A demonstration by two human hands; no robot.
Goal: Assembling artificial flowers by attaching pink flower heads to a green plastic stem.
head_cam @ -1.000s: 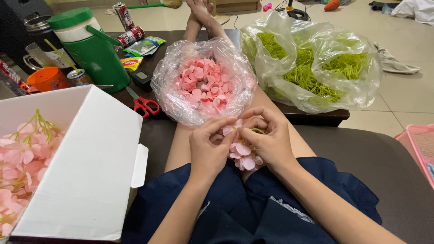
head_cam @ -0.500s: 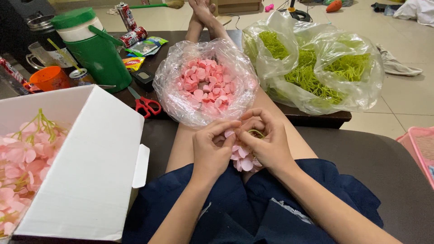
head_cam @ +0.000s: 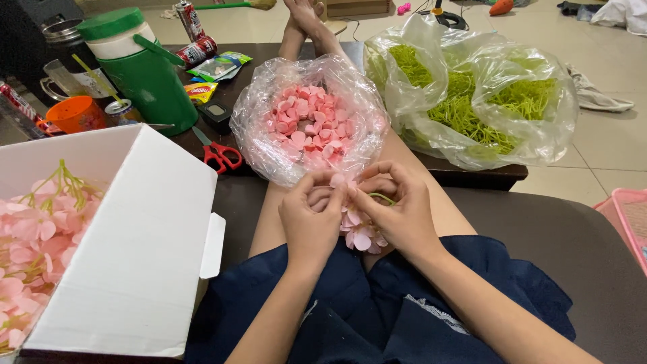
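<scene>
Head view: in the lower middle of the frame the left hand (head_cam: pixel 311 221) and the right hand (head_cam: pixel 397 214) meet over the person's lap, fingertips pinched together on a cluster of pink artificial blossoms (head_cam: pixel 359 230). The blossoms hang between and just below the two hands, partly hidden by the fingers. A thin green stem (head_cam: pixel 384 197) curls out from under the right hand's fingers; whether the thumb presses it cannot be told.

Just above the hands, resting on the person's outstretched legs, sits an open clear plastic bag of loose pink petals (head_cam: pixel 306 125), its lower edge almost touching the fingertips. To the upper right, a larger clear bag of green plastic stems (head_cam: pixel 472 101) lies on the dark low table (head_cam: pixel 472 176).

At the lower left a white cardboard box (head_cam: pixel 135 249) stands open, its flap turned toward the person's lap, with finished pink flower sprays (head_cam: pixel 37 243) inside at the far left edge. Behind it, upper left, stand a green jug (head_cam: pixel 145 71) with a white band, an orange cup (head_cam: pixel 75 113) and drink cans (head_cam: pixel 191 30). Red-handled scissors (head_cam: pixel 219 155) lie on the table between the jug and the petal bag. A pink basket (head_cam: pixel 627 219) shows at the right edge.
</scene>
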